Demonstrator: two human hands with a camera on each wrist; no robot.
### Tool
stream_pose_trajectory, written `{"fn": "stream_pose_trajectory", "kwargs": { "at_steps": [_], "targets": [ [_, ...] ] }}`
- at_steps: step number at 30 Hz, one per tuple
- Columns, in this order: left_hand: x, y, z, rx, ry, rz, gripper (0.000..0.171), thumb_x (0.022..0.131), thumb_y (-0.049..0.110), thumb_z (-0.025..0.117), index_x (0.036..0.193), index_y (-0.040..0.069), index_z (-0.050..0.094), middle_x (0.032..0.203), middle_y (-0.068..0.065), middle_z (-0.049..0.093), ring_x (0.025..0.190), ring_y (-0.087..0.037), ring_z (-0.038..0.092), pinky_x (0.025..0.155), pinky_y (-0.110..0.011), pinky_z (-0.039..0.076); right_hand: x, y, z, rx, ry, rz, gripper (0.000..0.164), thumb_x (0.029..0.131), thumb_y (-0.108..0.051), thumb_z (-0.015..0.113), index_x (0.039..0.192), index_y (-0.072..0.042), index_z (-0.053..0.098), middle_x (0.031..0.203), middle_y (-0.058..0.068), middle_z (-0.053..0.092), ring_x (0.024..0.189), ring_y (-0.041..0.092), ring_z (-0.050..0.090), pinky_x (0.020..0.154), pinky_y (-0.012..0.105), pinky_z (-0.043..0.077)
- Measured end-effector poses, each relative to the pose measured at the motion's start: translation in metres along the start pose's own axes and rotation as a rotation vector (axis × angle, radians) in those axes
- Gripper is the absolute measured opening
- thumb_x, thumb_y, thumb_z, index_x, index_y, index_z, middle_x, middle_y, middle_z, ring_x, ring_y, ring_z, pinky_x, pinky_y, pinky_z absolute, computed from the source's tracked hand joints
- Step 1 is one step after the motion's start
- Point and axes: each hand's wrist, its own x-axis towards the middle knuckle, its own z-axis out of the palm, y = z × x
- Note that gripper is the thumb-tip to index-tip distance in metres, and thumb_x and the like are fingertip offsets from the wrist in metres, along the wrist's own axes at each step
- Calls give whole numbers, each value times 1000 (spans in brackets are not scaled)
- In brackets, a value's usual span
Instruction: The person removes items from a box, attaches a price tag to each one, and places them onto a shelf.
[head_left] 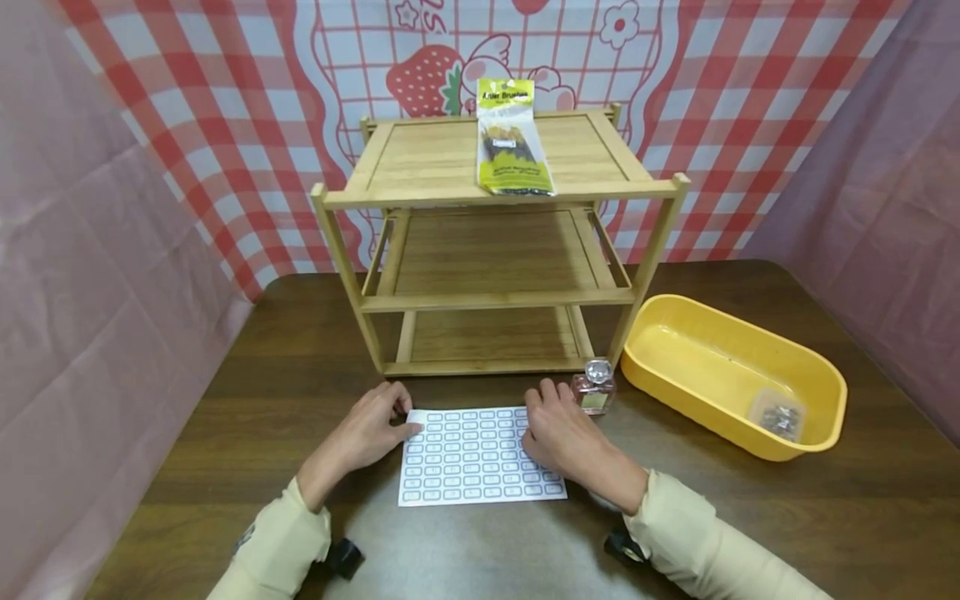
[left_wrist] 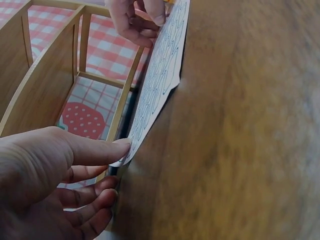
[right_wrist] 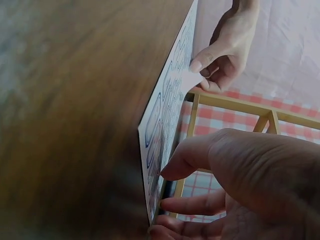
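Checked red-and-white cloth printed with strawberries [head_left: 225,100] hangs behind our dark brown wooden table [head_left: 277,417]. Before us stands a three-tier shelf of pale wood [head_left: 495,301], with a yellow-topped clear packet of brushes [head_left: 517,167] on its top tier. Our white rectangular sheet printed with rows of small blue-outlined boxes [head_left: 472,462] is on the table in front of the shelf, between our two hands. With our left hand [head_left: 371,429] we pinch its far left corner, thumb on top, and that corner lifts a little. With our right hand [head_left: 555,429], fingers bent, we touch the sheet at its right side; whether we grip the paper there, we cannot tell. Just beside that hand stands a squat pink glass bottle with a clear faceted cap [head_left: 595,400]. Farther right we have a yellow oblong tub [head_left: 675,354], holding a small clear container of silvery pieces [head_left: 763,402].
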Motion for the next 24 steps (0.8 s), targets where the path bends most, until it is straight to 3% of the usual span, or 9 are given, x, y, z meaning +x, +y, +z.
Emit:
{"fn": "stream_pose_trajectory", "kwargs": {
  "at_steps": [8,18,24],
  "targets": [
    [0,-2,1,4,6,-6,20,89,9,82,95,6,63,97,-6,58,91,-24,56,79,-41,51,2,-3,0,1,-22,36,27,79,-6,75,95,7,58,88,19,51,81,35,49,75,48,48],
    [-1,-3,1,3,10,-7,21,89,9,82,94,7,61,96,-6,58,90,-24,56,78,-40,51,2,-4,1,9,16,60,27,77,-7,76,88,5,55,84,18,48,78,35,47,76,49,46],
    [-1,-1,1,-1,13,-7,22,89,9,82,94,7,61,95,-6,58,90,-23,56,78,-40,51,3,-3,1,52,-33,103,27,78,-6,76,91,5,55,85,17,46,79,33,46,71,45,47]
  ]
}}
